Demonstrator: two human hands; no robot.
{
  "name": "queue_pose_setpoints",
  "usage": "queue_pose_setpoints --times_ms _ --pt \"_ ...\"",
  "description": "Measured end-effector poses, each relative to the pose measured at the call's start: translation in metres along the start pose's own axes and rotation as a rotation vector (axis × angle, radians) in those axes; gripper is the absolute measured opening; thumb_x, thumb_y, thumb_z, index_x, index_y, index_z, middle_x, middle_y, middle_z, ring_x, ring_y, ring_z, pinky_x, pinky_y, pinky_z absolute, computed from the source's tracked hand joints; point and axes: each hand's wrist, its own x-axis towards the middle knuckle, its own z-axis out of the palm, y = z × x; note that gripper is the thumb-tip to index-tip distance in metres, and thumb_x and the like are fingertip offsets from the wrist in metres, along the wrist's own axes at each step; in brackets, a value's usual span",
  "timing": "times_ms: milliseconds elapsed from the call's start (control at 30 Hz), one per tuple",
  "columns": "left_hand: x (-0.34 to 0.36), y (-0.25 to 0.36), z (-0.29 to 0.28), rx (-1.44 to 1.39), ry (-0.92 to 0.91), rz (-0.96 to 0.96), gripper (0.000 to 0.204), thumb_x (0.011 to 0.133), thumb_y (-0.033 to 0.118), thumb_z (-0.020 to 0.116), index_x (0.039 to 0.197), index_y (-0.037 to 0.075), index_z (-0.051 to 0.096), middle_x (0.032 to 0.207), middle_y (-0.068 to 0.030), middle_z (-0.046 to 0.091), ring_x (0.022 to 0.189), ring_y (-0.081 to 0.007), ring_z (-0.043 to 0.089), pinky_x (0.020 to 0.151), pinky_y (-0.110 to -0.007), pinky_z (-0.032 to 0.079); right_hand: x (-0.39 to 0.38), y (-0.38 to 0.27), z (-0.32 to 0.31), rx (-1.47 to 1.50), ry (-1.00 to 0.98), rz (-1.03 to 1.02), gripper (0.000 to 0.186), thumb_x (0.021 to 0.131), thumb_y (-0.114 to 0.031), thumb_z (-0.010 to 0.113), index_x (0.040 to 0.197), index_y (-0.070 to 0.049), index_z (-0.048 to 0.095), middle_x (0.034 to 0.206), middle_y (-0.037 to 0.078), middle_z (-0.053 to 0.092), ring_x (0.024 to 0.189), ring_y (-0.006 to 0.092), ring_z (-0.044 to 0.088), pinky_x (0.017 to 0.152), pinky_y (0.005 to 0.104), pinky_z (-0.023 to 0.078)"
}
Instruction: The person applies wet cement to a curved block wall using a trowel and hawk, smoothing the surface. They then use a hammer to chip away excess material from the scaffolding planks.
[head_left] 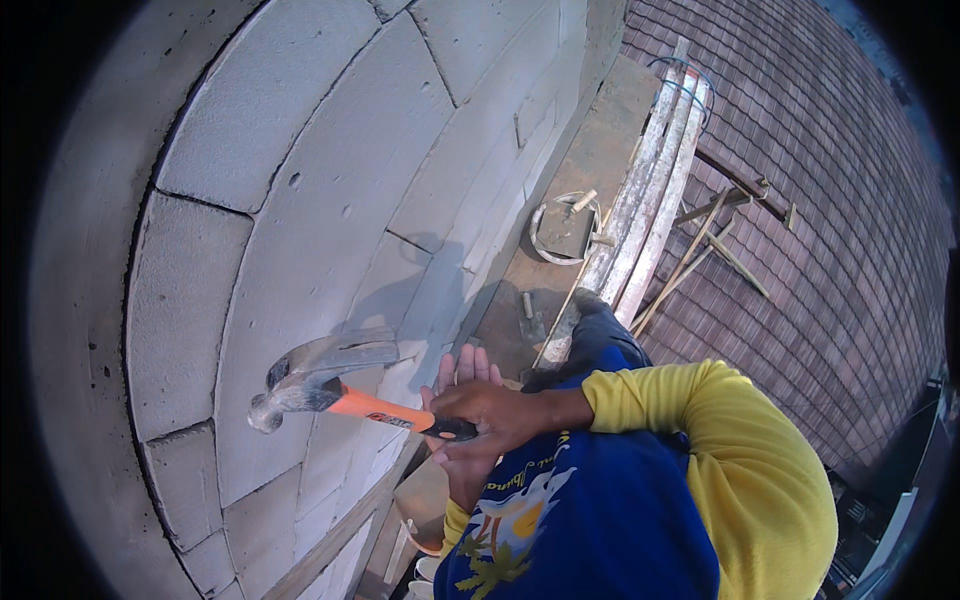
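Note:
A claw hammer with a steel head and an orange and black handle is held in my right hand. My right fingers are wrapped round the lower end of the handle, and its head points left, beside the grey block wall. Just behind and partly hidden by the right hand is my left hand, palm up with fingers stretched out. The handle's butt lies over that palm; whether it touches is hard to tell. Shadows of the hammer and my body fall on the wall.
A round bucket with tools across its rim stands on the narrow walkway. Near my feet lies a trowel. Long white-stained planks run alongside. Beyond them are timber pieces and a sloping tiled roof.

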Motion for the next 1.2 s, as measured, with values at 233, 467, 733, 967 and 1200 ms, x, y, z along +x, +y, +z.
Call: queue_pose_setpoints --times_ms 233,467,733,967,1200 --pt "0.016 -0.036 -0.049 -0.007 0.362 0.074 0.063 0.116 0.056 0.033 0.166 0.018 0.038 0.174 -0.0086 0.037 0.161 -0.0265 0.035 0.135 -0.051 0.021 -0.016 0.009 -0.034 -0.136 0.018 -0.042 0.034 0.098 -0.028 0.081 0.102 0.003 0.069 0.117 0.017 0.062 0.115 0.0338 0.060 0.098 0.0435 0.047" --pt "0.053 -0.080 -0.050 0.149 0.364 0.100 0.046 0.117 0.049 0.037 0.141 0.014 0.055 0.134 -0.0046 0.057 0.134 -0.0203 0.054 0.115 -0.045 0.042 -0.037 0.009 -0.108 -0.174 0.051 0.041 0.042 0.096 -0.032 0.081 0.115 0.003 0.069 0.134 0.020 0.062 0.131 0.0375 0.056 0.115 0.0470 0.039" --pt "0.139 -0.145 -0.084 0.186 0.498 0.112 0.042 0.118 0.043 0.042 0.110 0.009 0.065 0.088 -0.0005 0.062 0.094 -0.0142 0.066 0.082 -0.034 0.059 -0.051 0.006 -0.279 -0.100 -0.009 0.129 0.037 0.094 -0.020 0.082 0.120 0.001 0.067 0.128 0.020 0.066 0.121 0.0393 0.064 0.101 0.0466 0.052" --pt "0.230 -0.235 -0.073 -0.134 0.566 0.213 0.035 0.116 0.033 0.049 0.095 0.008 0.063 0.067 0.0023 0.043 0.066 -0.0120 0.043 0.056 -0.027 0.040 -0.063 0.010 -0.480 -0.325 -0.006 0.384 0.020 0.100 -0.013 0.077 0.109 0.002 0.068 0.080 0.016 0.065 0.067 0.0285 0.067 0.062 0.0381 0.051" --pt "0.238 -0.254 -0.072 -0.113 0.675 0.219 0.023 0.112 0.027 0.053 0.099 0.010 0.062 0.068 0.0060 0.040 0.061 -0.0069 0.036 0.048 -0.022 0.031 -0.136 0.041 -0.583 -0.747 -0.151 0.772 0.016 0.101 -0.018 0.074 0.101 -0.003 0.069 0.065 0.009 0.062 0.054 0.0166 0.056 0.054 0.0357 0.045"
